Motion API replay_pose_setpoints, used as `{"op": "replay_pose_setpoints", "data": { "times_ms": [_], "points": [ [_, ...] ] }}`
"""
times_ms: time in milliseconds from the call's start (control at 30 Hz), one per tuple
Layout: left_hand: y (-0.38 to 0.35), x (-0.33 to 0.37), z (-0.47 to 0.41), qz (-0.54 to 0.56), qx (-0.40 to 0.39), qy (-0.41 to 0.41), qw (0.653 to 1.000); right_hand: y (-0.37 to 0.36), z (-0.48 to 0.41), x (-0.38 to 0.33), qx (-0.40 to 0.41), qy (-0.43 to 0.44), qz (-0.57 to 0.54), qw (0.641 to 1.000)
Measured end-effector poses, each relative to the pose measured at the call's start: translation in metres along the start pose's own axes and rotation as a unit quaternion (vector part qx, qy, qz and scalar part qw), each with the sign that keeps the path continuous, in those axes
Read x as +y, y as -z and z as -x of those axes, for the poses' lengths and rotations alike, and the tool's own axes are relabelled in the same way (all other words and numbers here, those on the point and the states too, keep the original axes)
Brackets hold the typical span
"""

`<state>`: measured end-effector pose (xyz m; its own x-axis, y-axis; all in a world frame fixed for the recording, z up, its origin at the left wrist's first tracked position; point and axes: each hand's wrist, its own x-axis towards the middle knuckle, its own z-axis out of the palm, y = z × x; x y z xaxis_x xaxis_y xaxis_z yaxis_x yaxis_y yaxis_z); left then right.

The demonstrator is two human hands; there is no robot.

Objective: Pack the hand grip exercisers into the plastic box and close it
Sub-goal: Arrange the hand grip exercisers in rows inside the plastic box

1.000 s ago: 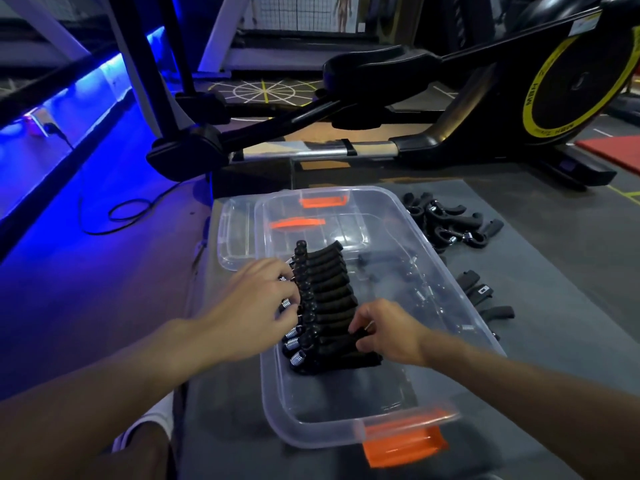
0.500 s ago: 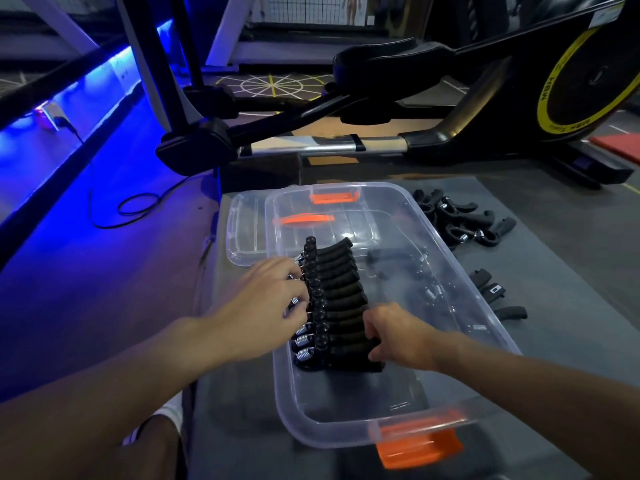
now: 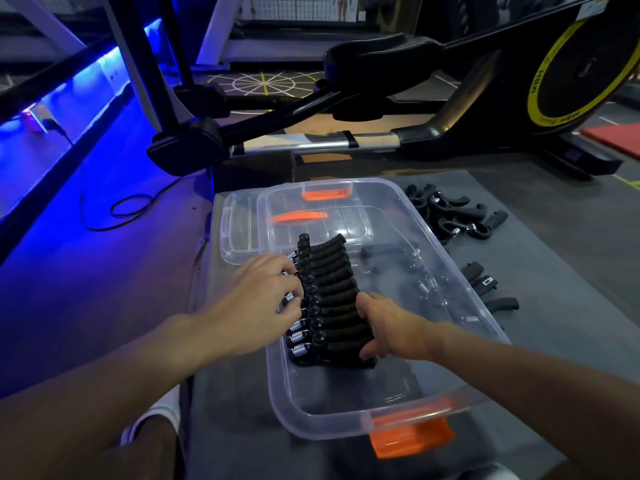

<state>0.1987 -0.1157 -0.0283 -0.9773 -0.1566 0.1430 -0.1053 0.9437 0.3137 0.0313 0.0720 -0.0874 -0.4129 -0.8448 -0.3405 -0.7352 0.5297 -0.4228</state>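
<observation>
left hand (image 3: 263, 299): fingers curled over exerciser row (image 3: 334, 296) springs | right hand (image 3: 384, 327): clamped on row's handle ends | box (image 3: 311, 420): under both hands | loose exercisers (image 3: 450, 216): beyond right hand

The grey mat (image 3: 571, 265) before me carries the clear plastic box (image 3: 311, 420), with its lid (image 3: 239, 230) flat at the far left corner. Right of the box lie a far heap of hand grip exercisers (image 3: 450, 216) and a few nearer ones (image 3: 485, 285)
</observation>
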Motion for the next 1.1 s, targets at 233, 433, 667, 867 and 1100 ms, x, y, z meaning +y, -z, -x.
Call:
{"op": "replay_pose_setpoints", "data": {
  "times_ms": [233,433,667,867,1100],
  "points": [
    [0.005,0.018,-0.019,-0.011,0.008,0.001,1.000,0.018,0.013,-0.004,0.069,-0.019,-0.015,0.997],
    [0.005,0.061,-0.060,0.050,0.039,-0.030,0.998,0.079,0.052,-0.007,0.308,0.035,-0.106,0.945],
    [-0.023,0.141,-0.102,0.072,-0.013,-0.097,0.993,0.096,0.104,0.108,0.397,-0.151,-0.137,0.895],
    [-0.057,0.171,-0.126,0.055,-0.053,-0.126,0.989,0.039,0.112,0.197,0.277,-0.261,-0.161,0.911],
    [-0.071,0.165,-0.137,0.017,-0.046,-0.135,0.990,0.028,0.096,0.238,0.212,-0.281,-0.196,0.915]
  ]
}}
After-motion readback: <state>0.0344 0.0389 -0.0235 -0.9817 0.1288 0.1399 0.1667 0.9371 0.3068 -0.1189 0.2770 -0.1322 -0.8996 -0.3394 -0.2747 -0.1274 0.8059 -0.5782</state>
